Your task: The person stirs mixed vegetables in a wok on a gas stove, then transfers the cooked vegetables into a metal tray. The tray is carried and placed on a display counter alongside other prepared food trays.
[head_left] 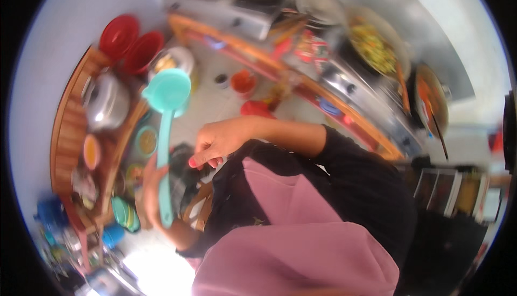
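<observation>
Turquoise dipper point(168, 91), single colour, smooth, looks like plastic. Round deep bowl, small pouring lip on the left side of its rim, long flat-looking handle with a rounded end and what looks like a small hole near the tip. Slight blur, so I can't read any contents in the bowl.

Position: bowl up and away from the person, handle running back almost straight toward them. Left hand point(152, 191) is closed around the lower half of the handle, fingers on its left side; handle tip sits just by the wrist, bowl well beyond the fingers. So the dipper is in the left hand, off the floor point(207, 102).

Right hand point(223, 139) is just to the right of the handle, apart from it. Fingers curled in, thumb pointing down, narrow. I see nothing in it.

Around it: from here the bowl overlaps the near edge of a pale round pot point(186, 59) with yellowish stuff in it; can't tell the height gap. Two red basins point(118, 36) beyond to the left, silver pot point(107, 102) on the wooden bench point(67, 134), teal bowl point(146, 140) just left of the handle. Far right, wok point(377, 46) of yellow-green food on the stove.
</observation>
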The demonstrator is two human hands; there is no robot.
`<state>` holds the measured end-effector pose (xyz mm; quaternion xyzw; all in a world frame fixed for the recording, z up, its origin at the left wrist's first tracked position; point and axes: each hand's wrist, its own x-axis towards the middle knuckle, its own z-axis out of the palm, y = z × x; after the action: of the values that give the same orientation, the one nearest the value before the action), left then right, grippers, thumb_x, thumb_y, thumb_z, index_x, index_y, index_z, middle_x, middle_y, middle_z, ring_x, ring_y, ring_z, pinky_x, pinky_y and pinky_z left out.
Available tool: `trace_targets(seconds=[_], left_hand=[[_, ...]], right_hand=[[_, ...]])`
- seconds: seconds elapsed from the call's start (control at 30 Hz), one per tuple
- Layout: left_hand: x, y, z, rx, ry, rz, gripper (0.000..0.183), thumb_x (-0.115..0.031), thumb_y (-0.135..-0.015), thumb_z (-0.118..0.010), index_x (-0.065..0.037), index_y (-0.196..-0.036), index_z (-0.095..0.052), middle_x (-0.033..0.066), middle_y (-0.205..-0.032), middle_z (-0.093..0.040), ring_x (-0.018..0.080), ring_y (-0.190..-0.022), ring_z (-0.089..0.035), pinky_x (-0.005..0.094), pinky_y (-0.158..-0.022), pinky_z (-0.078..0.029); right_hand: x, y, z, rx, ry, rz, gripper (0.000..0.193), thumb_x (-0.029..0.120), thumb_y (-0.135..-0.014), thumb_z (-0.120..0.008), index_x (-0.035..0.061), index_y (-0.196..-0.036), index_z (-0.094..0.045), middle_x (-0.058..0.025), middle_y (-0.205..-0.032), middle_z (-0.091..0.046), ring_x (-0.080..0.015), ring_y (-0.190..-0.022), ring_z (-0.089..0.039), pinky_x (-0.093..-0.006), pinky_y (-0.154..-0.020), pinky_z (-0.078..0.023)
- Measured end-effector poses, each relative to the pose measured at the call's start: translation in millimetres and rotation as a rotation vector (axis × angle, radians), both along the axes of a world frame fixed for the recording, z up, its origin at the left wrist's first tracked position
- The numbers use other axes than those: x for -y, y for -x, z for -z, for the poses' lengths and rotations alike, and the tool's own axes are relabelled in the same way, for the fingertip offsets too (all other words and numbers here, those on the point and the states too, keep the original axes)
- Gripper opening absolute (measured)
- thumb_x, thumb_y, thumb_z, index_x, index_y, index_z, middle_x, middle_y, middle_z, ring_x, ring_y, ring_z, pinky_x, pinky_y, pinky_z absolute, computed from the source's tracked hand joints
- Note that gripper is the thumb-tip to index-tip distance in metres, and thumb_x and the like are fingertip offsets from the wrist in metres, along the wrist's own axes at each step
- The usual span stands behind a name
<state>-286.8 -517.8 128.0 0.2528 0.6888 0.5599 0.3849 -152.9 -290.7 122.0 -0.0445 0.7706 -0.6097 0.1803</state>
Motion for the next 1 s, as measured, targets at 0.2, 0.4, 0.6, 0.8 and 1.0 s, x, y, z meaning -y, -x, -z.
trace_targets(seconds=[0.2, 0.4, 0.6, 0.8, 1.0], left_hand=[[-79.1, 118.3, 83.0, -0.048, -0.070, -0.385, 0.037, -0.020, -0.085, -0.062, 0.002, -0.114, -0.056, 0.0080, -0.092, -0.062, 0.0153, -0.087, -0.058, 0.0322, -0.075, -0.047], [-157.5, 253.3, 151.0, -0.132, -0.100, -0.568, 0.033, -0.018, -0.086, -0.060, 0.003, -0.111, -0.055, 0.0125, -0.082, -0.064, 0.0218, -0.073, -0.062, 0.0374, -0.067, -0.049], [-253.0, 445.8, 181.4, -0.218, 0.126, -0.583, 0.046, -0.030, -0.086, -0.064, 0.003, -0.115, -0.052, 0.0260, -0.092, -0.065, 0.0400, -0.088, -0.064, 0.0444, -0.078, -0.049], [-304.1, 585.2, 238.6, -0.188, 0.355, -0.891, 0.067, -0.041, -0.082, -0.069, 0.005, -0.125, -0.046, 0.0275, -0.106, -0.063, 0.0388, -0.101, -0.063, 0.0429, -0.086, -0.049], [-275.3, 626.1, 312.5, 0.236, 0.268, -1.054, 0.054, -0.033, -0.076, -0.076, 0.003, -0.113, -0.060, 0.0273, -0.107, -0.064, 0.0401, -0.103, -0.062, 0.0448, -0.086, -0.050]], right_hand=[[12.7, 154.4, 44.5, 0.251, 0.301, 0.290, 0.047, 0.047, -0.092, -0.059, 0.0011, -0.083, -0.063, -0.0083, -0.069, -0.063, -0.0145, -0.055, -0.060, -0.0259, -0.050, -0.050], [-43.5, 287.3, 84.3, 0.425, 0.453, 0.436, 0.036, 0.036, -0.094, -0.059, 0.0012, -0.104, -0.054, -0.0106, -0.074, -0.063, -0.0162, -0.052, -0.061, -0.0291, -0.043, -0.051], [-109.2, 465.8, 104.7, 0.450, 0.544, 0.687, 0.028, 0.024, -0.097, -0.052, 0.0080, -0.118, -0.044, -0.0059, -0.073, -0.054, -0.0103, -0.048, -0.044, -0.0242, -0.039, -0.035], [-172.9, 660.8, 187.3, 0.463, 0.556, 0.827, 0.010, 0.016, -0.097, -0.049, 0.0080, -0.104, -0.048, -0.0051, -0.073, -0.052, -0.0107, -0.048, -0.040, -0.0258, -0.043, -0.034], [-167.4, 792.4, 300.6, 0.605, 0.576, 0.971, 0.011, 0.016, -0.096, -0.050, 0.0062, -0.102, -0.048, -0.0082, -0.077, -0.056, -0.0122, -0.049, -0.042, -0.0274, -0.042, -0.034]])
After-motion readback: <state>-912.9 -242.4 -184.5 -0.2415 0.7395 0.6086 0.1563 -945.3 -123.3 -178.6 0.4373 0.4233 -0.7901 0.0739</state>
